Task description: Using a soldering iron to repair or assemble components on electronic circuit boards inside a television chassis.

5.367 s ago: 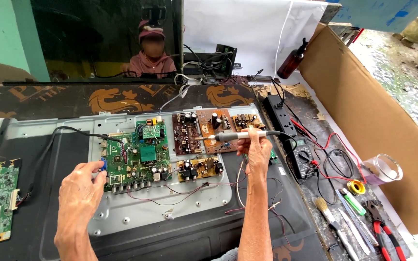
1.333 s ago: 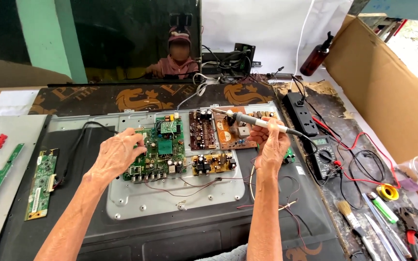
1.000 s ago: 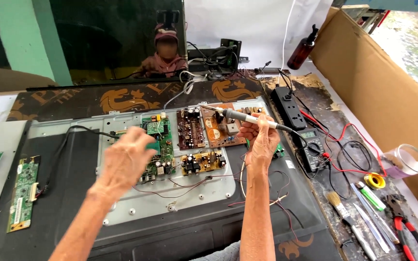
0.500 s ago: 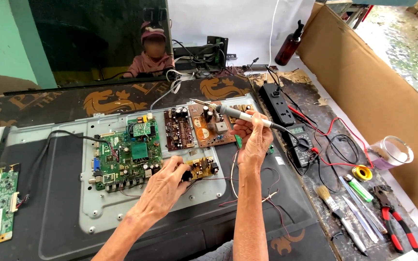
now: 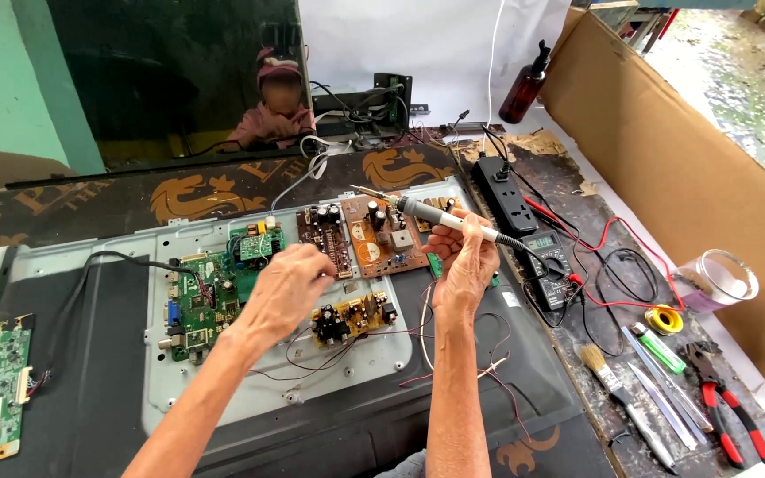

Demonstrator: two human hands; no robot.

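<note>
My right hand [image 5: 464,264] grips a soldering iron [image 5: 418,210] whose tip points left over the brown circuit board [image 5: 381,241]. My left hand [image 5: 287,285] hovers with curled fingers over the metal back plate [image 5: 223,389] of an opened flat television, between the green main board [image 5: 214,290] and the dark brown board [image 5: 325,235]. I cannot tell if it pinches anything. A small yellow board [image 5: 353,317] sits just below it, with thin red and black wires trailing off.
A long green strip board [image 5: 0,391] lies far left. Right of the television: black power strip [image 5: 505,191], multimeter [image 5: 546,262] with red leads, solder spool [image 5: 664,319], clear cup [image 5: 719,281], brush [image 5: 602,372], green lighter [image 5: 659,347], red-handled pliers [image 5: 724,407]. Brown bottle [image 5: 524,87] and cardboard wall [image 5: 683,168] behind. A person sits beyond.
My left hand left the green main board, swung down toward the small yellow board, then came back up between the boards. My right hand keeps the soldering iron over the brown board.
</note>
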